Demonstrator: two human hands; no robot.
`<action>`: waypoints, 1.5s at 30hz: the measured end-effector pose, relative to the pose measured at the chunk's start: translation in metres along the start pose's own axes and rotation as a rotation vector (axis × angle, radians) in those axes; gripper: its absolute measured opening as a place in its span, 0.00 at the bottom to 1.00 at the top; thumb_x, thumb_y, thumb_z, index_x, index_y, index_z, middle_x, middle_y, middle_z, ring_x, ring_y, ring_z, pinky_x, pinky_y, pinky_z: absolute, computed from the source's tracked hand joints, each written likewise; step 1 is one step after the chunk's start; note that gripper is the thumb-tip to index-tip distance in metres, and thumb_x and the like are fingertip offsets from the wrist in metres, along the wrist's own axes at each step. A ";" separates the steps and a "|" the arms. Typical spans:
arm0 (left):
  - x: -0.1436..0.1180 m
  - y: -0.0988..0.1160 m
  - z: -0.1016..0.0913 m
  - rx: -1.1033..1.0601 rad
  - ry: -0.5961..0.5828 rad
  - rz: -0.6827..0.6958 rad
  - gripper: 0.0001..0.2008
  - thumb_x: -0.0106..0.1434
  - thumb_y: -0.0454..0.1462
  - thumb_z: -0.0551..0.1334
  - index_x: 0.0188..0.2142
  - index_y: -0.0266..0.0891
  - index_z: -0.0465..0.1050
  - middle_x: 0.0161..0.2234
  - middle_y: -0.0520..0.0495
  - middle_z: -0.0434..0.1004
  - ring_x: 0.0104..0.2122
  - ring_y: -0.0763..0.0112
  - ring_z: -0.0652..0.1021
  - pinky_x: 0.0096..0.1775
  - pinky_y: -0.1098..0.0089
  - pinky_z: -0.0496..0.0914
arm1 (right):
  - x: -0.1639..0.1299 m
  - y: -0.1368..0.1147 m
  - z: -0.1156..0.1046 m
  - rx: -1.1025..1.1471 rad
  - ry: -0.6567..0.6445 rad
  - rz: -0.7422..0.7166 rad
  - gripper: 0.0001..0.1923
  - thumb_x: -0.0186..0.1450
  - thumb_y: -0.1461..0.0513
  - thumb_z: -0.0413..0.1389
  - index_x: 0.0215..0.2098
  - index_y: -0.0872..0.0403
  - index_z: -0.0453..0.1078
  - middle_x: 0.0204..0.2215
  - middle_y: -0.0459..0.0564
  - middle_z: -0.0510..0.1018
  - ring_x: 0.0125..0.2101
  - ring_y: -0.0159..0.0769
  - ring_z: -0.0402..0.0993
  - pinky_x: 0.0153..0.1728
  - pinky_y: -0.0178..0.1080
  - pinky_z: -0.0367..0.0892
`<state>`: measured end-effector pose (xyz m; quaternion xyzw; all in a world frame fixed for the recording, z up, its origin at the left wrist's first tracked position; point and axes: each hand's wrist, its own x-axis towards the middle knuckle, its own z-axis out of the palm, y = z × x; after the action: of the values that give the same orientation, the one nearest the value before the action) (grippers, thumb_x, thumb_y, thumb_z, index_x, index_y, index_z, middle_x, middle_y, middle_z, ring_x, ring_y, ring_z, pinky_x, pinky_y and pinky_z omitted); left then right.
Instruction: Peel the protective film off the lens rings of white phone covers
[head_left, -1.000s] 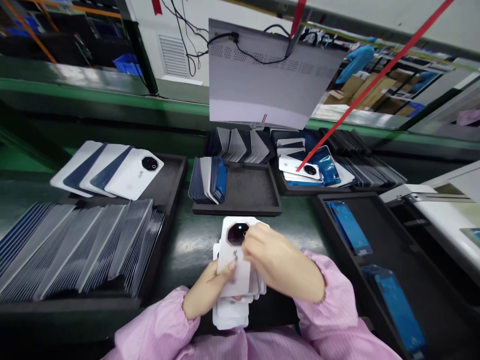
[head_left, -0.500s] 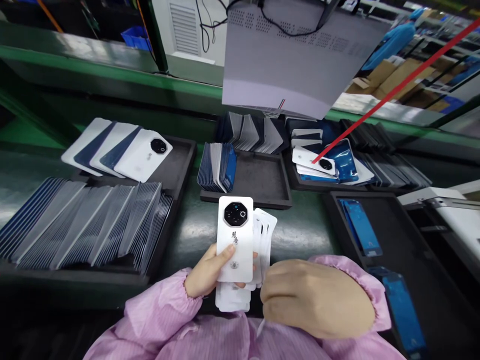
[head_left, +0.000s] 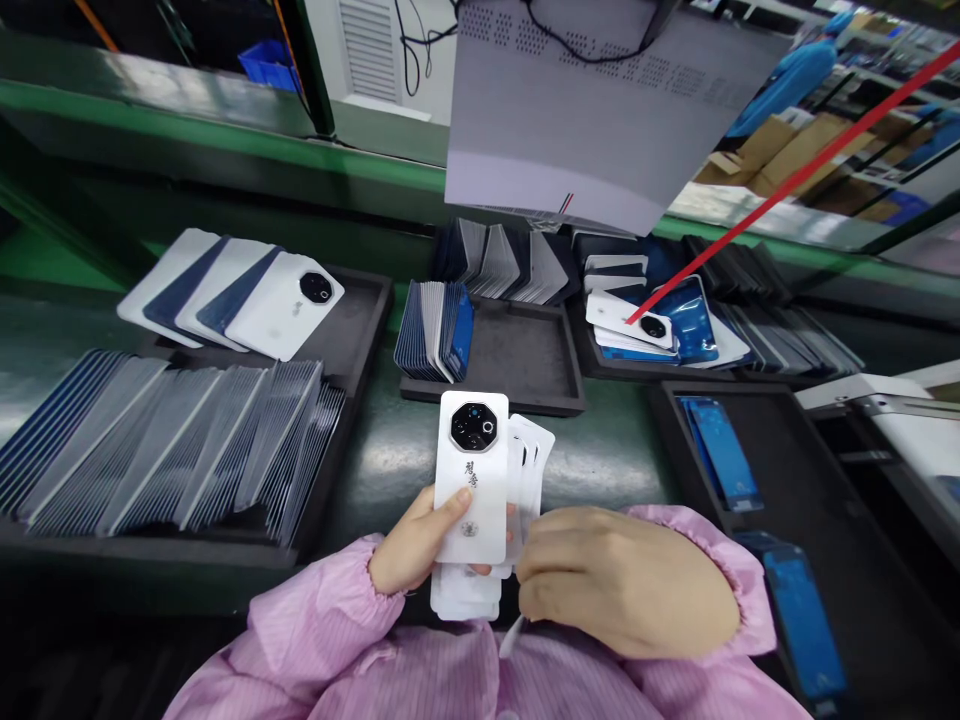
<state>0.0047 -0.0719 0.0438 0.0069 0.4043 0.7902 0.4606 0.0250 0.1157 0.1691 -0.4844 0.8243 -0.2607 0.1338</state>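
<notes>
Your left hand [head_left: 409, 555] pinches the fanned phone covers [head_left: 480, 500] above the desk's [head_left: 600, 460] 6 o'clock edge while your right hand [head_left: 626, 580] curls beside them; a loosened thumb could spill them.

Covers [head_left: 471, 480] between trays [head_left: 360, 320], before monitor [head_left: 585, 120]

The right hand [head_left: 626, 580] covered the lower right edge of the fanned stack of white phone back covers [head_left: 480, 500], hiding its fingertips and whatever they pinched. At three o'clock, the white machine housing [head_left: 892, 400] was cut off by the frame edge. At one o'clock, background cardboard boxes [head_left: 780, 165] were blurred.
</notes>
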 end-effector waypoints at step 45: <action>-0.014 -0.002 -0.006 0.864 -0.042 0.254 0.22 0.63 0.48 0.55 0.49 0.35 0.69 0.38 0.42 0.78 0.37 0.62 0.77 0.41 0.63 0.71 | -0.004 0.086 0.002 0.115 0.117 0.409 0.11 0.66 0.60 0.53 0.43 0.58 0.68 0.32 0.48 0.77 0.31 0.31 0.74 0.33 0.31 0.67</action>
<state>0.0123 -0.0854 0.0439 0.2640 0.6837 0.5988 0.3228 -0.0346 0.1529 0.1191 -0.2828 0.8955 -0.3023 0.1634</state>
